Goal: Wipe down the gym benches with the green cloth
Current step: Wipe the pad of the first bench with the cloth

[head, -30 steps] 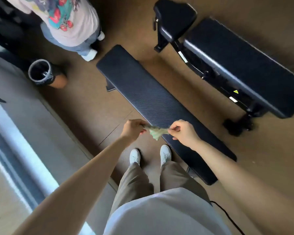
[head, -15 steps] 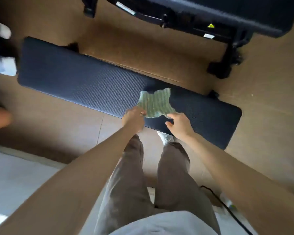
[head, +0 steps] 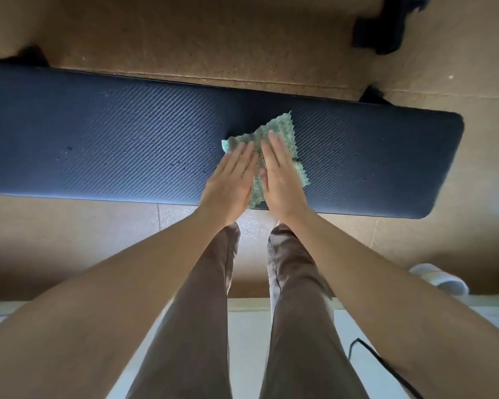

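Observation:
A long dark blue flat bench (head: 98, 145) with a ribbed pad runs across the view in front of my legs. The green cloth (head: 283, 131) lies spread flat on the pad, right of its middle. My left hand (head: 231, 182) presses on the cloth's left part with straight fingers. Beside it my right hand (head: 280, 174) lies flat on the cloth's middle, fingers straight and together. The two hands almost touch. Small droplets speckle the pad left of the cloth.
Brown floor surrounds the bench. The black foot of a second bench (head: 386, 27) shows at the top right. A white slipper (head: 441, 279) lies on the floor at the right, and a black cable (head: 386, 367) runs near my right leg.
The cloth, first held stretched in the air between pinching fingers, now lies flat on the bench pad. Both hands have let go and press on it flat. The view has closed in on the bench.

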